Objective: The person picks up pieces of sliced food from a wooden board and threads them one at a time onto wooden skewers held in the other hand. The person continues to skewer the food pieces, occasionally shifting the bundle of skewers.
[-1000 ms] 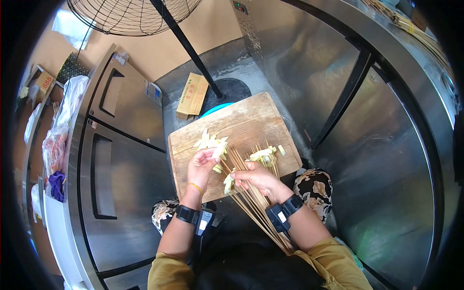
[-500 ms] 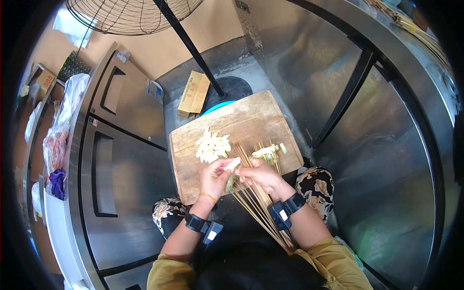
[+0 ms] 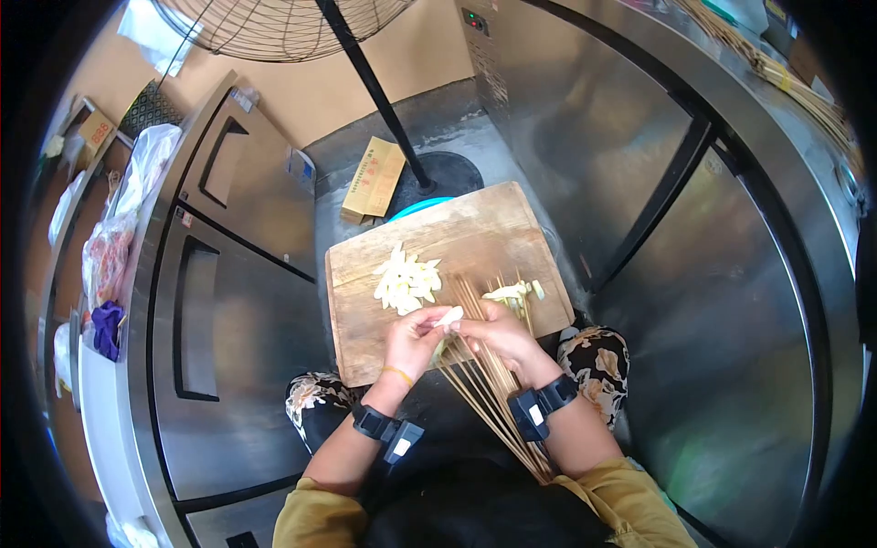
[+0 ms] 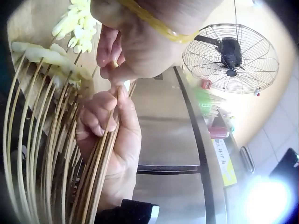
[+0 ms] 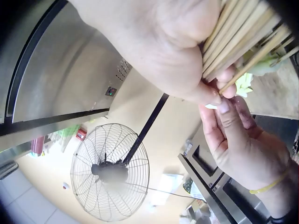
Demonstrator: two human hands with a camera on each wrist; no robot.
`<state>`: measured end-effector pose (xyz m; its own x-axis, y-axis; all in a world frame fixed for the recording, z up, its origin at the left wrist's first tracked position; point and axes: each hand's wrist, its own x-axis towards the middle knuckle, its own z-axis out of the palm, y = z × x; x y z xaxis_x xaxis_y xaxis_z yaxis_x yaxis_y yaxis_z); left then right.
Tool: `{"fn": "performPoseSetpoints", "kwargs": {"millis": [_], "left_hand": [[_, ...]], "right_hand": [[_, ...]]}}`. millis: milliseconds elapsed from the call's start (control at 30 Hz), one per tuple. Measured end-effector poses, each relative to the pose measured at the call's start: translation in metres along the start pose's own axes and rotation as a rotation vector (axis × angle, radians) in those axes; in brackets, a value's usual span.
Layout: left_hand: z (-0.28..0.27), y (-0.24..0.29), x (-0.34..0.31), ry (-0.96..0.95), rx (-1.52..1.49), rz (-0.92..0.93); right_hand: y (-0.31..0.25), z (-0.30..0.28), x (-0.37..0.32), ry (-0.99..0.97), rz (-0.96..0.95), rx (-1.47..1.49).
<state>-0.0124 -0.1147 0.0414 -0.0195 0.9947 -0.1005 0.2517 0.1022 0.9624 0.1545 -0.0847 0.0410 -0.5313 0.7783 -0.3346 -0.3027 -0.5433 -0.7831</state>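
Observation:
My left hand pinches a pale vegetable slice between thumb and fingers, over the near part of the wooden cutting board. Against it, my right hand grips a bundle of thin bamboo skewers. The right wrist view has one skewer standing apart from the bundle, its tip at the meeting fingertips, which hide most of the slice. A pile of pale cut slices lies on the board beyond the left hand. Threaded slices sit on several skewers, beside the right hand.
Steel cabinets stand on the left, and a large steel unit closes in on the right. Behind the board are a cardboard box and a fan's round base. More skewers lie on the right counter.
The left hand has taken a slice from the pile and brought it right and nearer to the right hand's fingertips. The right hand keeps its grip on the skewers.

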Motion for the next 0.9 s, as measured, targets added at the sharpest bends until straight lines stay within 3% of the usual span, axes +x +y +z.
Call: {"fn": "performPoseSetpoints", "kwargs": {"millis": [67, 300, 400, 467, 533, 633, 900], "left_hand": [[0.000, -0.008, 0.000, 0.025, 0.018, 0.032], [0.003, -0.032, 0.016, -0.026, 0.004, 0.155], [-0.016, -0.022, 0.019, -0.038, -0.241, -0.050], [-0.037, -0.049, 0.027, 0.109, -0.110, 0.024], [-0.052, -0.062, 0.025, 0.187, 0.303, 0.119], [-0.053, -0.065, 0.021, 0.067, 0.733, 0.249], [-0.048, -0.058, 0.028, 0.045, 1.107, 0.349]], "right_hand": [[-0.006, -0.002, -0.006, 0.046, -0.019, 0.018], [-0.006, -0.006, -0.002, -0.188, 0.143, 0.357], [-0.005, -0.006, 0.000, -0.158, 0.178, 0.362], [-0.004, -0.005, 0.000, -0.130, 0.180, 0.361], [-0.006, -0.003, 0.000, -0.112, 0.168, 0.349], [-0.004, -0.003, 0.002, -0.125, 0.183, 0.382], [0.005, -0.008, 0.009, -0.142, 0.159, 0.323]]}}
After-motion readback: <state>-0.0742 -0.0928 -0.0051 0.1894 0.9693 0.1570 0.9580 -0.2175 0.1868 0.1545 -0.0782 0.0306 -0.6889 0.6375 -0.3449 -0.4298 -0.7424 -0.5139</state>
